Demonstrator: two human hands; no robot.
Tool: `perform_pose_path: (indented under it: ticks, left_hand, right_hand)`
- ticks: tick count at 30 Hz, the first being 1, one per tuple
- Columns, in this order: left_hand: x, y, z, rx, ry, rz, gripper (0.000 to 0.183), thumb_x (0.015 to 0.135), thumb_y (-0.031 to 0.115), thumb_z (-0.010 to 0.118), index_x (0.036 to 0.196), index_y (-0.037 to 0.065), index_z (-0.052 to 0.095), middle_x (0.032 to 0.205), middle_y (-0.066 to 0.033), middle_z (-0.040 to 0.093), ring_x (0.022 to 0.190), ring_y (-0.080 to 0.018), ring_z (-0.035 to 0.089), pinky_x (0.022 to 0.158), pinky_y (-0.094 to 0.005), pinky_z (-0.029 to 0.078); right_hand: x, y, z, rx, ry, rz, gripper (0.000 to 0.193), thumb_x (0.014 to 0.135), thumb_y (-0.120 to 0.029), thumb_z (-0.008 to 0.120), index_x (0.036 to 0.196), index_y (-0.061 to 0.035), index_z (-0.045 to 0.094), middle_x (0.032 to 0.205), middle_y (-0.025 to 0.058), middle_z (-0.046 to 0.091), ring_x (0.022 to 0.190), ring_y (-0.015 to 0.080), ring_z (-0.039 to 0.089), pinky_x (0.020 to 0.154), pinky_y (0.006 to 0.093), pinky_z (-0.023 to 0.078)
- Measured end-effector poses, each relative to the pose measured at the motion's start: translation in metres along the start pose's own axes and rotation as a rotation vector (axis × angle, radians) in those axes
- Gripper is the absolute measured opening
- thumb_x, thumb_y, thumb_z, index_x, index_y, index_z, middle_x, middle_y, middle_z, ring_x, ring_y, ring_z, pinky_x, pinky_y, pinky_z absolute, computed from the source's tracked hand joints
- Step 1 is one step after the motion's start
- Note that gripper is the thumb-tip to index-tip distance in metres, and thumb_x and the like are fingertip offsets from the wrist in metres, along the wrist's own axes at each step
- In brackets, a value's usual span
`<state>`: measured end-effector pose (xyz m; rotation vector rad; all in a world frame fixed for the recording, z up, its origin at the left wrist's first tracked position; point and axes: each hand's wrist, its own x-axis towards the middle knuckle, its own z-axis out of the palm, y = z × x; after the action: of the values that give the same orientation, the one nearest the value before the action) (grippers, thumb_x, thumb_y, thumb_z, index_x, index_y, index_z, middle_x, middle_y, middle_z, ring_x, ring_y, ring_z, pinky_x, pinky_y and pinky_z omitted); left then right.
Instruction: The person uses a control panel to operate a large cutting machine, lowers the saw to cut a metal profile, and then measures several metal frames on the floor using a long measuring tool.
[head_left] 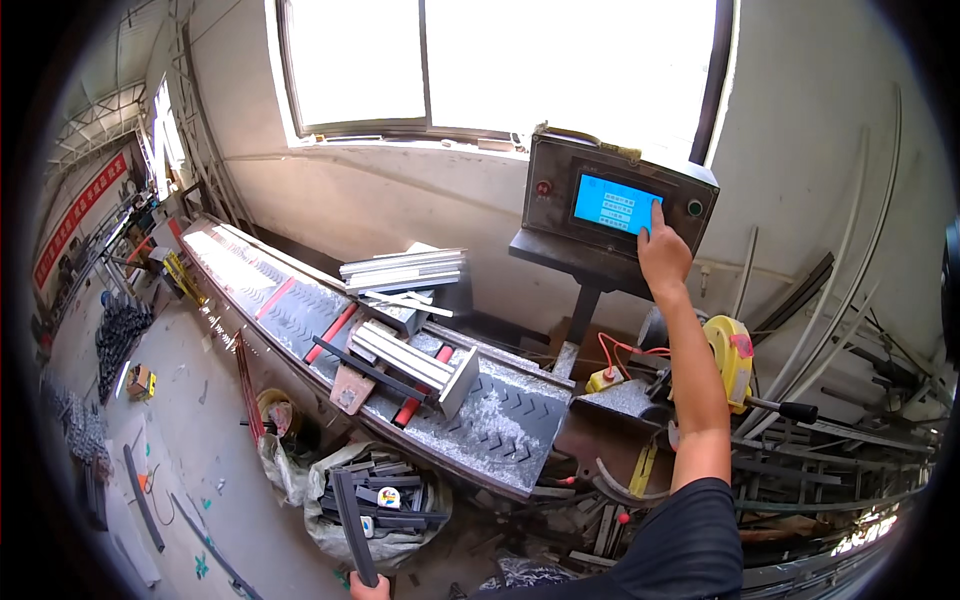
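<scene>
My right hand [665, 258] reaches up to a grey control box. Its index finger is stretched out and touches, or almost touches, the right edge of the blue touchscreen [617, 205], with nothing held. A red button [544, 188] sits left of the screen, a green-ringed one [695, 208] to its right. At the lower edge my left hand [370, 587] is closed round the lower end of a dark metal bar [352, 527]. The bar tilts upward in front of a sack [330, 540] filled with short dark offcuts; most of this hand is cut off by the frame.
A long machine bed [500, 432] with arrow marks runs from the far left to the middle, dusted with pale shavings. Light metal strips [405, 270] are stacked along it. A yellow round machine part [730, 355] with a black-tipped lever stands right. Long profiles [840, 450] crowd the right wall.
</scene>
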<state>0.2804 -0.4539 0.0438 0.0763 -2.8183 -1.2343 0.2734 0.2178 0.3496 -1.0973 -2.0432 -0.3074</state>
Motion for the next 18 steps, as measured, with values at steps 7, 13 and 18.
perform_pose_path:
  ticks: [7,13,18]
  left_hand:
    - [-0.004,0.003,0.010,0.019,-0.105,-0.102,0.031,0.070,0.020,0.067,0.095,0.004,0.058,0.083,-0.0125,0.063,0.078,-0.0244,0.059,0.073,-0.0365,0.046]
    - [-0.017,0.022,0.021,0.084,-0.071,-0.095,0.033,0.068,0.023,0.068,0.092,0.003,0.058,0.080,-0.0142,0.063,0.076,-0.0271,0.060,0.071,-0.0388,0.047]
    - [-0.027,0.028,0.020,0.098,-0.092,-0.097,0.032,0.067,0.024,0.068,0.090,0.003,0.059,0.078,-0.0159,0.063,0.075,-0.0288,0.061,0.070,-0.0389,0.047]
  right_hand:
    - [-0.019,-0.007,0.006,0.063,0.200,-0.173,0.039,0.079,-0.019,0.058,0.117,-0.0098,0.054,0.067,0.0078,0.062,0.058,0.0243,0.060,0.051,0.0353,0.049]
    - [-0.026,-0.013,0.019,0.103,0.193,-0.270,0.041,0.078,-0.018,0.059,0.118,-0.0101,0.054,0.064,0.0075,0.060,0.054,0.0237,0.059,0.049,0.0356,0.048]
    - [-0.011,-0.015,0.024,0.066,0.156,-0.223,0.046,0.078,-0.018,0.059,0.123,-0.0133,0.052,0.061,0.0083,0.059,0.052,0.0249,0.058,0.048,0.0368,0.047]
